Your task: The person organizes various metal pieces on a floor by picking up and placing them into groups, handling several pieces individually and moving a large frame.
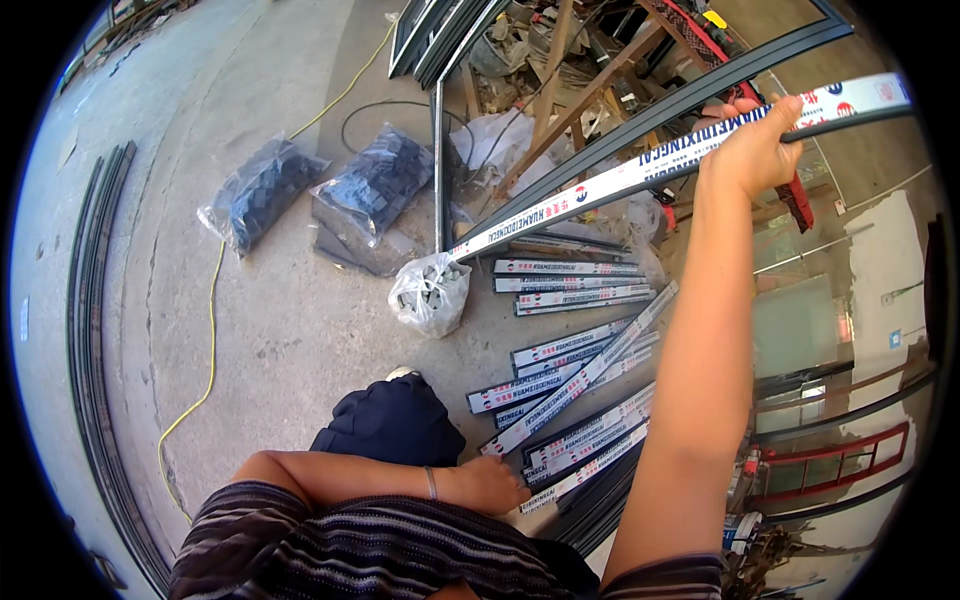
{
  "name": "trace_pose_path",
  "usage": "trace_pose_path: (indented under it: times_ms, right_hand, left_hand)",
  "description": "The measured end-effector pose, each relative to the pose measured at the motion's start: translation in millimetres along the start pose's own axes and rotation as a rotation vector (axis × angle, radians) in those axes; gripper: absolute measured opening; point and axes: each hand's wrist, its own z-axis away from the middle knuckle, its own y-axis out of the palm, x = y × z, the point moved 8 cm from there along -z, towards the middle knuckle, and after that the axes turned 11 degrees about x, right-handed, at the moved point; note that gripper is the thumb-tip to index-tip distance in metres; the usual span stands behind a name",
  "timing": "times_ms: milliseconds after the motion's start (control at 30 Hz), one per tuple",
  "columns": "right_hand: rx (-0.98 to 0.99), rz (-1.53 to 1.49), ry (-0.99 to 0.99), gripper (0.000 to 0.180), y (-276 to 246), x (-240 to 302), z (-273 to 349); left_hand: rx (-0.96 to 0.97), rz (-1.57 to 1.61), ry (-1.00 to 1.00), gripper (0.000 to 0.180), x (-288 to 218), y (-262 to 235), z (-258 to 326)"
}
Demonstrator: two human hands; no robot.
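Observation:
My right hand [752, 150], its arm stretched far out, is wrapped round a long dark metal profile [610, 190] faced with white printed film. The far end of that profile slants down to a clear plastic bag of small grey pieces [430, 296] on the floor. Close to my body, my left hand [488, 486] is closed, knuckles up, beside the ends of several film-covered profiles [585, 445]. What its fingers hold, if anything, is hidden. More short profiles [572, 283] lie side by side beneath the raised one.
Two clear bags of dark pieces [262, 190] [378, 182] lie on the concrete. A yellow cable [212, 350] snakes past them. Long dark profiles [98, 300] line the left. Dark frames [660, 112] lean beside scrap timber [555, 70]. A red metal frame [835, 465] is at right.

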Motion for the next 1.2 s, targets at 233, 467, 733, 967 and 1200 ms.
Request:
trace_pose_path:
  times_ms: [233, 467, 733, 967, 1200]
  right_hand:
    - [0.089, 0.033, 0.001, 0.036, 28.4, -24.7, -33.6]
    - [0.150, -0.010, 0.143, 0.021, 15.9, -68.1, -80.4]
    - [0.291, 0.015, 0.261, 0.023, -47.3, -79.5, -78.5]
    - [0.367, 0.927, 0.310, 0.046, -88.9, -87.6, -116.9]
    - [0.407, 0.939, 0.401, 0.054, -94.4, -93.0, -78.9]
  left_hand:
    - [0.068, 0.001, -0.022, 0.020, -3.7, 11.6, -4.8]
    - [0.050, 0.021, -0.079, 0.026, -1.1, -1.5, 3.6]
    - [0.088, 0.048, -0.007, 0.030, -1.5, 4.8, -7.2]
    - [0.139, -0.076, 0.039, 0.032, -13.9, 16.0, -13.9]
    - [0.166, 0.005, 0.024, 0.038, -6.9, 21.6, -15.7]
